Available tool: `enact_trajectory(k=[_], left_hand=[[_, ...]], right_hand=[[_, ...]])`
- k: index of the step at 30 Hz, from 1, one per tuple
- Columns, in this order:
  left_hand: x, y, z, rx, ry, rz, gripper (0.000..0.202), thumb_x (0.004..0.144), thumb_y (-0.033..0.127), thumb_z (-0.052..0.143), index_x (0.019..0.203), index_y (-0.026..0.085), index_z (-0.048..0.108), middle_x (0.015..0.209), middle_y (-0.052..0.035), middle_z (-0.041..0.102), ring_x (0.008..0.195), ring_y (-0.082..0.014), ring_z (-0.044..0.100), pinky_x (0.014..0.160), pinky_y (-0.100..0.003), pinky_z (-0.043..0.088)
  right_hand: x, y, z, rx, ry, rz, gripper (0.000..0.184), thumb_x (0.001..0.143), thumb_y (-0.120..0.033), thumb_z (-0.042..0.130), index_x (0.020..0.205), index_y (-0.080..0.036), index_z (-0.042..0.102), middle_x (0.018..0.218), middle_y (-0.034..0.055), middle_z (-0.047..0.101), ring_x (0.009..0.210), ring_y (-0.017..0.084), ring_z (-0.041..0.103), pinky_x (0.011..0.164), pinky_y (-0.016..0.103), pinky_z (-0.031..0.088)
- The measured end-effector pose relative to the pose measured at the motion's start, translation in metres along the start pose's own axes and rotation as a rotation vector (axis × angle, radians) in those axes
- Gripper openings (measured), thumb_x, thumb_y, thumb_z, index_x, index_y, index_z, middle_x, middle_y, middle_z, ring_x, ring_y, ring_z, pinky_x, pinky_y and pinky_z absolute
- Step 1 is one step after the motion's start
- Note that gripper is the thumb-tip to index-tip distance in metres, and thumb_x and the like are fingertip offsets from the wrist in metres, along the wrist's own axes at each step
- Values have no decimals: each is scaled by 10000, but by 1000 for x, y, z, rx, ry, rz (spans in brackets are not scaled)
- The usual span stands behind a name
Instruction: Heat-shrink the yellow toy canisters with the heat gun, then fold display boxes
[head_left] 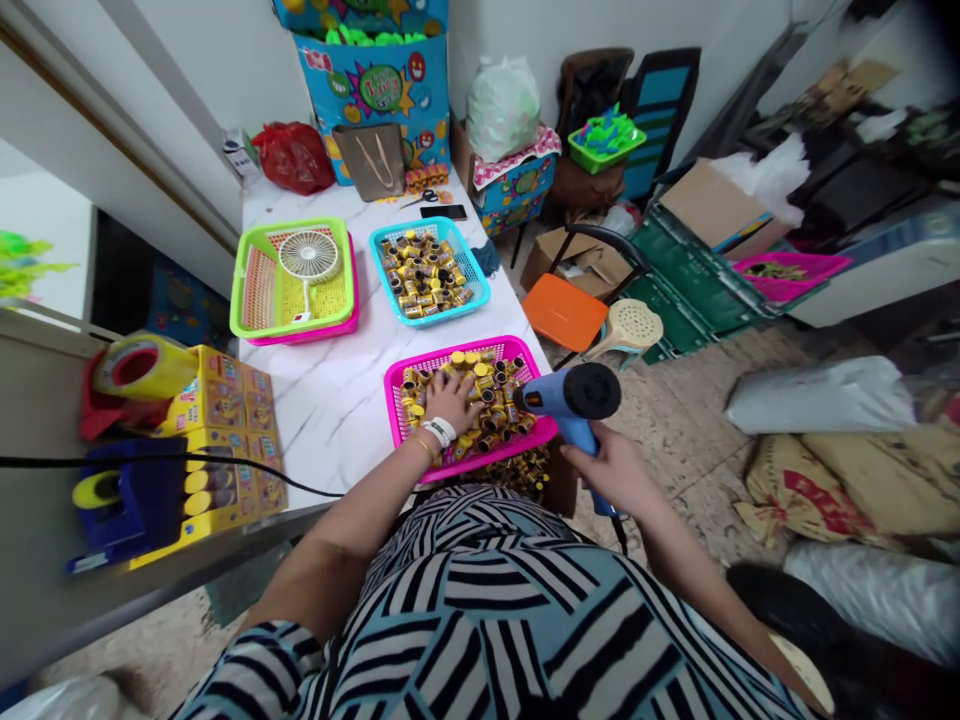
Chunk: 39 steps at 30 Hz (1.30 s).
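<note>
My left hand (450,405) lies with its fingers spread on a heap of small yellow-labelled jars (491,395); some show yellow lids and others dark ends. They fill a pink plastic basket (525,347) at the table's near edge. Wrapped around the handle of a blue heat gun (551,393) is my right hand (619,468). The gun's nozzle points left, over the right side of the basket. Below the basket's near rim, more of these jars (529,470) show in a container partly hidden by my body.
A blue basket (480,275) of similar jars stands behind the pink one. Nested baskets (240,300) holding a white fan (309,256) stand left. A black cable (225,458) crosses the left side. An orange folding chair (564,312) is right of the table (315,400).
</note>
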<state>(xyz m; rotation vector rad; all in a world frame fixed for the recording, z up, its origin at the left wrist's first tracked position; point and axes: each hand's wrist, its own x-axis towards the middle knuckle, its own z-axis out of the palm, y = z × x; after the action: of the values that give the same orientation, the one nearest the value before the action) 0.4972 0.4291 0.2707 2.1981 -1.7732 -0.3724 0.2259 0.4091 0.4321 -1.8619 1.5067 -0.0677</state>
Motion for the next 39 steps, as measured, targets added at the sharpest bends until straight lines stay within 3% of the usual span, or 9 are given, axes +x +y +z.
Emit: enact_trajectory(k=[7, 10, 13, 18, 23, 29, 32, 35, 39], left_hand=[[-70, 2, -5, -103, -107, 346, 321, 928, 425, 529, 1111, 224, 700, 1194, -79, 678, 1390, -334, 356, 1129, -606, 249], [-94, -16, -11, -246, -66, 314, 287, 958, 352, 482, 1041, 225, 726, 1108, -56, 721, 1257, -270, 530, 1094, -522, 373], [-101, -38, -16, -334, 114, 145, 283, 943, 346, 490, 954, 214, 741, 1096, -65, 726, 1187, -245, 590, 1052, -457, 454], [-80, -67, -25, -314, 311, -194, 337, 930, 360, 454, 977, 163, 724, 1099, -118, 715, 1057, -254, 655, 982, -433, 513], [-32, -72, -29, -281, 289, -276, 342, 927, 314, 427, 1028, 162, 716, 1065, -99, 728, 1001, -241, 671, 938, -388, 525], [42, -48, -23, -245, 152, -163, 391, 962, 324, 386, 1128, 165, 702, 1099, -98, 724, 1017, -241, 660, 927, -362, 507], [66, -27, -10, -216, 70, -66, 388, 959, 338, 429, 1208, 148, 659, 1144, -116, 705, 1044, -240, 642, 931, -354, 492], [69, -5, 5, -162, 14, 43, 424, 933, 392, 509, 1273, 161, 616, 1217, -132, 660, 1119, -257, 589, 1004, -399, 431], [40, 5, 9, -83, -11, 156, 424, 919, 457, 529, 1267, 235, 626, 1190, -124, 631, 1134, -295, 529, 1007, -488, 384]], right_hand=[[-1, -3, -13, 52, 1, -36, 269, 810, -433, 595, 923, -190, 611, 570, -1, 646, 511, 176, 607, 528, 263, 412], [7, -16, -5, 49, -22, -150, 286, 810, -422, 589, 952, -180, 644, 616, 14, 652, 553, 178, 596, 532, 259, 390], [20, -30, 0, -34, 14, -171, 294, 802, -407, 596, 970, -173, 655, 628, 20, 636, 583, 183, 577, 533, 258, 348], [43, -49, 3, -126, -65, -244, 273, 796, -360, 600, 966, -153, 653, 636, 19, 612, 581, 169, 539, 541, 259, 304], [52, -64, 14, -143, -106, -290, 280, 791, -343, 610, 994, -155, 653, 716, 42, 649, 636, 172, 562, 557, 253, 317], [35, -50, 9, -25, -224, -277, 240, 789, -335, 616, 957, -167, 642, 636, 13, 649, 584, 172, 596, 537, 246, 362], [30, -31, 9, 64, -165, -166, 239, 806, -329, 585, 984, -173, 616, 585, -9, 643, 513, 162, 601, 527, 245, 407], [28, -13, 9, 160, -54, -28, 239, 824, -357, 563, 980, -176, 575, 571, -12, 643, 474, 164, 609, 510, 250, 441], [12, 4, 0, 287, -71, 29, 282, 800, -385, 598, 988, -182, 546, 567, -19, 637, 455, 169, 602, 475, 256, 460]])
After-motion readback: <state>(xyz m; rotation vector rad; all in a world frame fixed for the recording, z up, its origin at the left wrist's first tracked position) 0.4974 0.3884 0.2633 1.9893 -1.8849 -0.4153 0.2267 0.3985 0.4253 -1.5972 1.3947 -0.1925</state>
